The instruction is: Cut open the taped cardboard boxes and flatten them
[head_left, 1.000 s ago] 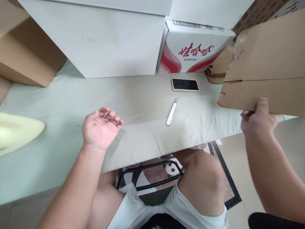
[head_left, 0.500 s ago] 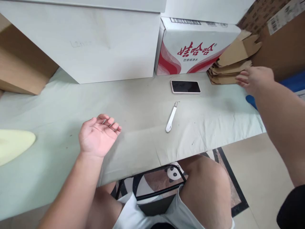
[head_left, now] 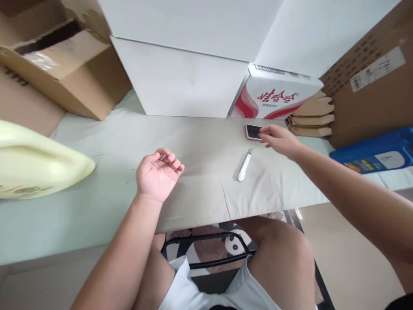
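My left hand [head_left: 157,176] rests on the pale cloth of the table [head_left: 106,172], palm up, fingers loosely curled, holding nothing. My right hand [head_left: 278,140] reaches across the table with fingers stretched out flat. Its fingertips lie over the right part of a phone [head_left: 252,131] with a pink case and dark screen. A white slim cutter tool [head_left: 244,165] lies just below and left of that hand, untouched.
A big white box [head_left: 180,92] and a red-and-white carton [head_left: 277,97] stand at the back. Flattened cardboard pieces [head_left: 311,118] are stacked to the carton's right, beside a large brown box [head_left: 364,94] and a blue container [head_left: 374,155]. An open cardboard box [head_left: 69,73] and a cream plastic object [head_left: 35,163] are at the left.
My right hand let go of the cardboard sheet, went to the cardboard stack, then moved left onto the phone. The view swung right and up. My left hand stayed put.
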Motion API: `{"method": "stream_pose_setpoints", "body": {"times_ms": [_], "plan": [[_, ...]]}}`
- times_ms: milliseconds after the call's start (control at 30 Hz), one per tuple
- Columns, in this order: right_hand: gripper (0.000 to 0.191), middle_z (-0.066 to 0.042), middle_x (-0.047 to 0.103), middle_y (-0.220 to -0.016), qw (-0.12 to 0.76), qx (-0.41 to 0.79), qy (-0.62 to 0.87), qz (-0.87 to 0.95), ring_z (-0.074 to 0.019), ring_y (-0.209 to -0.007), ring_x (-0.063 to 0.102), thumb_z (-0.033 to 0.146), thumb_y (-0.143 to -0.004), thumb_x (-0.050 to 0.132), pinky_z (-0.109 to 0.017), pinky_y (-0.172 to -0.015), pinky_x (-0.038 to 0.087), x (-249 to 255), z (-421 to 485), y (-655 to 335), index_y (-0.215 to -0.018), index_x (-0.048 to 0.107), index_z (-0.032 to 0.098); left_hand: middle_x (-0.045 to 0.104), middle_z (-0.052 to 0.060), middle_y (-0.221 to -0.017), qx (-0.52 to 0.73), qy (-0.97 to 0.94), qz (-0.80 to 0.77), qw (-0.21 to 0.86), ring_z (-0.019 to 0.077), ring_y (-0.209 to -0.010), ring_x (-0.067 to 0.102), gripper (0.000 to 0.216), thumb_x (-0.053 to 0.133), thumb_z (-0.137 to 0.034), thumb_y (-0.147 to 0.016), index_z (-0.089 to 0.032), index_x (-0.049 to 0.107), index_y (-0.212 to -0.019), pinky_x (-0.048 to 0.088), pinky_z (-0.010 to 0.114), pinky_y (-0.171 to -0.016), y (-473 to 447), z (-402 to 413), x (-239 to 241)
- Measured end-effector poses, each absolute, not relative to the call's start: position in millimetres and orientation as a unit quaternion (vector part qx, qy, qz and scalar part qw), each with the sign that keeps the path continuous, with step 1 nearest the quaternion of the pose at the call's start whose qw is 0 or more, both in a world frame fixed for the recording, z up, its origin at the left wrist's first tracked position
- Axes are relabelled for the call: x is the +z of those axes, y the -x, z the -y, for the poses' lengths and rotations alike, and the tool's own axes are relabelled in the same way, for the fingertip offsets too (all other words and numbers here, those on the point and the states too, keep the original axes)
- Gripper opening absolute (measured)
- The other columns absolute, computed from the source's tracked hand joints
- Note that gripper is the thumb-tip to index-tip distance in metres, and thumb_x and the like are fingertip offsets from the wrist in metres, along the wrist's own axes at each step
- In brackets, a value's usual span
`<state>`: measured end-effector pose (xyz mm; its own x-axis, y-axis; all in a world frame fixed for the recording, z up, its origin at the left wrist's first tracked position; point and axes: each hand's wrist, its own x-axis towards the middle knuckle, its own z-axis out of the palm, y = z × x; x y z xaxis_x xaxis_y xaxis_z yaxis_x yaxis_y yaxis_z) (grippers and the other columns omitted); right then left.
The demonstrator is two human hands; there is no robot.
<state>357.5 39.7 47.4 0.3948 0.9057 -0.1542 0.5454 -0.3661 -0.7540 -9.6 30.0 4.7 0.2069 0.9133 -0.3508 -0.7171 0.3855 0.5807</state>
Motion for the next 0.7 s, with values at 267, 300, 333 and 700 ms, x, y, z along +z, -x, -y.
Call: {"method": "stream_pose_setpoints", "body": {"times_ms": [267,300,333,700], "plan": [[0.026,-0.010,0.072,-0.127,0.162,0.296,0.565,0.753,-0.0230,-0.098,0.073,0.018,-0.088,0.064,-0.042,-0.097,0.058,58.6,-89.9,-136.4,-0.113,0.071,0.021,0.051,-0.006,-0.070,0.573,-0.174,-0.292,0.746,0.0059,-0.058,0.053,0.029,0.069,-0.013,-0.060,-0.020,0.044,-0.071,0.050,0.022,-0.064,35.8,-20.9,7.8],[0.029,-0.010,0.069,-0.132,0.148,0.282,0.537,0.781,-0.0224,-0.098,0.073,0.017,-0.090,0.061,-0.042,-0.098,0.058,61.9,-100.6,-111.0,-0.117,0.070,0.020,0.052,-0.006,-0.072,0.575,-0.173,-0.289,0.745,0.0058,-0.058,0.053,0.030,0.070,-0.013,-0.061,-0.020,0.043,-0.071,0.048,0.022,-0.064,39.3,-20.3,7.2],[0.030,-0.011,0.067,-0.136,0.142,0.266,0.515,0.803,-0.0215,-0.097,0.073,0.017,-0.091,0.058,-0.041,-0.098,0.058,65.2,-113.2,-86.6,-0.119,0.069,0.019,0.052,-0.006,-0.072,0.576,-0.173,-0.287,0.746,0.0058,-0.058,0.053,0.031,0.071,-0.014,-0.060,-0.020,0.042,-0.071,0.047,0.023,-0.064,42.7,-19.8,6.7],[0.035,-0.003,0.048,-0.161,0.187,0.180,0.453,0.853,-0.0230,-0.151,0.047,0.010,-0.090,0.059,-0.033,-0.129,0.038,71.9,-248.0,104.3,-0.122,0.067,0.021,0.054,-0.003,-0.069,0.594,-0.214,-0.321,0.706,0.0114,-0.059,0.051,0.026,0.071,-0.024,-0.061,-0.022,0.046,-0.068,0.042,0.033,-0.067,66.0,-24.4,0.9]]}}
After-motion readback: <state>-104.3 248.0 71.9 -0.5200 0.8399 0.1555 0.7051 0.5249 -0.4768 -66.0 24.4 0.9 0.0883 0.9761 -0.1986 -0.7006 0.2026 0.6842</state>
